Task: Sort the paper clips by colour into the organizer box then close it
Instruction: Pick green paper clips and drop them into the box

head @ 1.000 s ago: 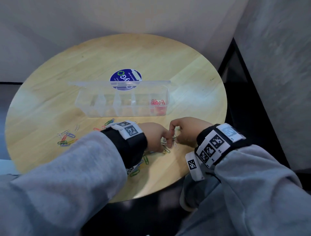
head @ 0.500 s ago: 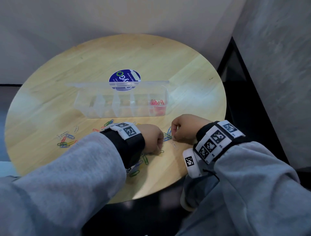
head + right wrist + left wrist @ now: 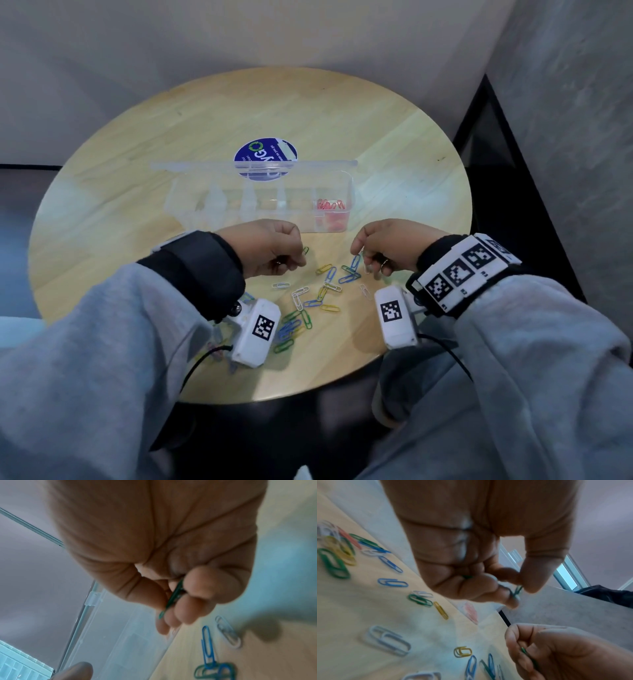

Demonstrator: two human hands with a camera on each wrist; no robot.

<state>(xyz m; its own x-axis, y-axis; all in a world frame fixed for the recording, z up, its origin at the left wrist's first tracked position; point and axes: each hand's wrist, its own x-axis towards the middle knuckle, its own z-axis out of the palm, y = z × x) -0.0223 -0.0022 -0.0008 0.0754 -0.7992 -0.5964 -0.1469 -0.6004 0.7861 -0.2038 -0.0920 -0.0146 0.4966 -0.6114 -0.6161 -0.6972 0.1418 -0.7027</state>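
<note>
Between and just under the hands, loose paper clips (image 3: 322, 294) are lying scattered on the surface (image 3: 102, 212). Left hand (image 3: 270, 250) is pinching a green clip (image 3: 517, 591); right hand (image 3: 387, 246) is pinching another green clip (image 3: 173, 596). Just beyond both, the organizer box (image 3: 191, 209) is sitting open, its long axis running crosswise, red clips (image 3: 330, 205) filling the compartment nearer the right hand.

Clear glossy plastic organizer box (image 3: 239, 205) (lid too) on smooth wooden table (image 3: 137, 144).
</note>
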